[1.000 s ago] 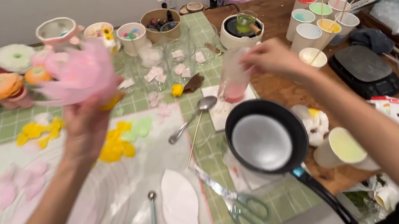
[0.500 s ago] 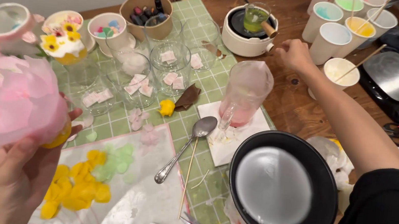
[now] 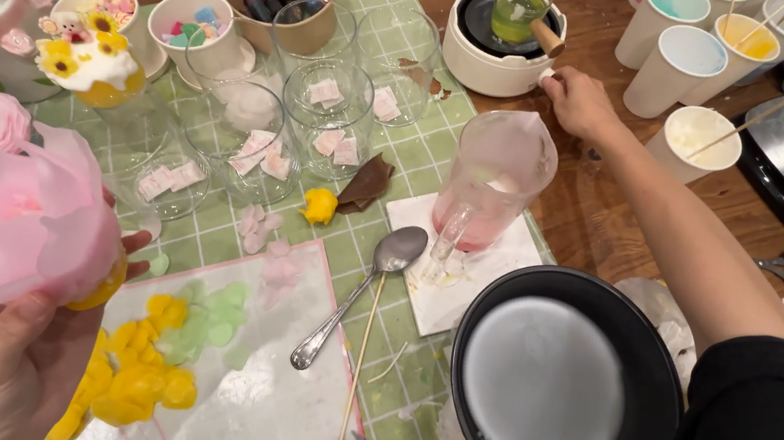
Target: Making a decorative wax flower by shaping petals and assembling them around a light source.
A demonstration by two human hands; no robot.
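**Pink wax flower held up at near left, other hand at the melting pot**

We see the pink wax flower [image 3: 18,226] raised at the near left of the scene, its thin translucent petals fanning out over the left hand [image 3: 26,358]. The flower sits on top of the fingers [image 3: 130,251], which curl up around its base from below; the thumb lies under the petals, so the grip is closed on it. A yellow piece shows at the flower's lower right edge, against the fingertips.

Far across the table, the right hand [image 3: 579,103] reaches to the white melting pot [image 3: 500,48] and rests at its right side, just below the wooden handle [image 3: 545,36] of the small glass pitcher of green liquid [image 3: 519,7] standing in the pot. We cannot tell whether those fingers pinch anything; they look loosely curled.

Between the two hands lie a pink-tinted glass pitcher [image 3: 496,178] on a white square tile [image 3: 462,265], a metal spoon [image 3: 362,292] and a wooden stick [image 3: 361,357]. At near right is a black pan [image 3: 556,393] with a pale wax disc inside. Empty glass cups [image 3: 326,106] stand on the green checked mat [image 3: 427,149], and paper cups of coloured wax [image 3: 681,56] stand at far right.
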